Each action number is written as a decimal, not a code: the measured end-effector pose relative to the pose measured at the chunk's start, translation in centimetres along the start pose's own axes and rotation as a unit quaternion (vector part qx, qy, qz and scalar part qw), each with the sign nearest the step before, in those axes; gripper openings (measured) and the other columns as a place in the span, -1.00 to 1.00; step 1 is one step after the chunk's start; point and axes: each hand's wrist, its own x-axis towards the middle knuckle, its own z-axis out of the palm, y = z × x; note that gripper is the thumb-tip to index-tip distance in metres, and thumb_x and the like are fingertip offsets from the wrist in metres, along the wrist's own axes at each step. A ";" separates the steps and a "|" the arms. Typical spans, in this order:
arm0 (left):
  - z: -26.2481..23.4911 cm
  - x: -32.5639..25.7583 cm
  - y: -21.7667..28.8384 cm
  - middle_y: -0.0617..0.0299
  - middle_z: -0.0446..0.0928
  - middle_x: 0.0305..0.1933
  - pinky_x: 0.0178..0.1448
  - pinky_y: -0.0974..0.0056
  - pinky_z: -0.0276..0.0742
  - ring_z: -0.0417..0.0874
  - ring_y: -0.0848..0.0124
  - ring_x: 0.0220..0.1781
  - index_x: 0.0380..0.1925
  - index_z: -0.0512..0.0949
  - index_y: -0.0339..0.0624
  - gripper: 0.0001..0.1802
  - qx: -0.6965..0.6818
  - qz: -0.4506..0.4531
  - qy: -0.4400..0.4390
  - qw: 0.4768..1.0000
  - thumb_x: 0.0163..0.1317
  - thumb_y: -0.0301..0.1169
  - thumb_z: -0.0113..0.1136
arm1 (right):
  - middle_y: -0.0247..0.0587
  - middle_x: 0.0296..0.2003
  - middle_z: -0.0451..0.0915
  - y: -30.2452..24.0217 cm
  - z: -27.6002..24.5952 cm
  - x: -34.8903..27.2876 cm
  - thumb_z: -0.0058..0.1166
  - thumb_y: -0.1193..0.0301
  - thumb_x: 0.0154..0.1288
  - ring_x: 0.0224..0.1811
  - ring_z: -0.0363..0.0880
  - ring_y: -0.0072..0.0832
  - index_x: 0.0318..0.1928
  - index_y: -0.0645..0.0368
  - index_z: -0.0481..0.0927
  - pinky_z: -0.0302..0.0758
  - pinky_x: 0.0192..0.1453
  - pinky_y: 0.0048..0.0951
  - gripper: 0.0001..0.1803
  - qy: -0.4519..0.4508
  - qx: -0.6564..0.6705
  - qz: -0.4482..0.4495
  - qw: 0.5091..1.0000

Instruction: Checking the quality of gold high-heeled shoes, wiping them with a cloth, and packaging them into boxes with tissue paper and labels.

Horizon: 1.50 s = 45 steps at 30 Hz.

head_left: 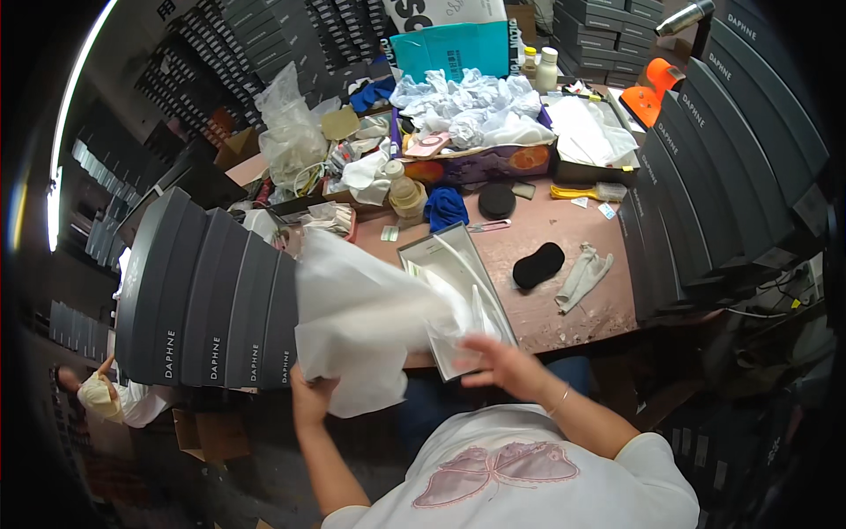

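My left hand (315,394) is closed on the lower left edge of a thin white sheet of tissue paper (352,309), which hangs raised and blurred by motion. The sheet covers part of an open shoe box (480,264) on the table's front edge. White wrapping (463,309) shows inside the box, and what lies under it is hidden. My right hand (507,366) hovers by the box's near right corner, its fingers spread and slightly blurred, holding nothing I can see.
Dark shoe boxes stand stacked at the left (211,300) and right (705,176). On the table (582,326) lie a black oval pad (538,265), a whitish cloth glove (583,278) and a yellow-handled brush (589,192). Behind are a glue jar (405,196) and a carton of crumpled paper (476,106).
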 end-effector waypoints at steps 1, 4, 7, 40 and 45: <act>0.8 0.3 2.6 0.19 0.60 -0.08 0.06 0.34 0.48 0.59 0.44 -0.06 0.08 0.49 -0.31 -0.43 0.069 0.022 -0.038 0.997 -0.05 -0.72 0.24 | -0.08 0.34 0.21 -1.2 -0.2 0.2 -0.03 0.00 0.36 0.33 0.29 -0.20 0.41 0.02 0.08 0.29 0.36 -0.12 -0.26 -0.087 0.070 -0.045 0.993; 7.3 2.3 4.9 0.32 0.57 -0.21 -0.04 0.41 0.52 0.59 0.54 -0.19 0.25 0.37 -0.21 -0.31 -0.016 -0.017 -0.109 0.994 0.04 -0.69 0.26 | -0.07 0.45 -0.05 -1.9 0.5 -0.1 0.14 -0.08 0.19 0.48 -0.05 -0.33 0.49 0.00 -0.24 0.05 0.47 -0.26 0.08 -0.136 -0.176 -0.067 0.973; 17.0 2.5 1.6 0.29 0.50 -0.10 0.03 0.41 0.49 0.54 0.54 -0.08 0.34 0.21 -0.20 -0.26 -0.292 0.037 -0.105 0.950 0.19 -0.34 0.29 | -0.10 0.38 0.12 -0.6 2.7 -0.9 0.33 0.28 0.12 0.37 0.11 -0.45 0.47 0.15 -0.13 0.09 0.42 -0.41 0.07 -0.040 -0.311 -0.136 0.940; 18.4 10.8 -5.1 0.06 0.44 0.06 0.34 -0.26 0.12 0.35 0.13 0.28 0.14 0.40 -0.14 -0.47 0.613 0.313 -0.430 0.584 0.10 -0.41 0.11 | -0.19 -0.06 0.54 -17.2 0.7 -5.3 0.25 0.33 0.21 -0.07 0.52 -0.51 0.13 0.33 0.41 0.50 -0.01 -0.45 -0.46 0.239 -0.362 -0.157 0.887; 18.2 9.1 -9.6 0.03 0.43 0.09 0.38 -0.38 -0.07 0.32 0.12 0.32 0.18 0.38 -0.15 -0.50 0.577 0.357 -0.313 0.665 0.19 -0.40 -0.01 | -0.23 -0.11 0.57 -15.4 -0.1 3.0 0.21 0.29 0.25 -0.11 0.52 -0.56 0.09 0.32 0.46 0.49 -0.08 -0.49 -0.51 0.130 -0.409 -0.126 0.894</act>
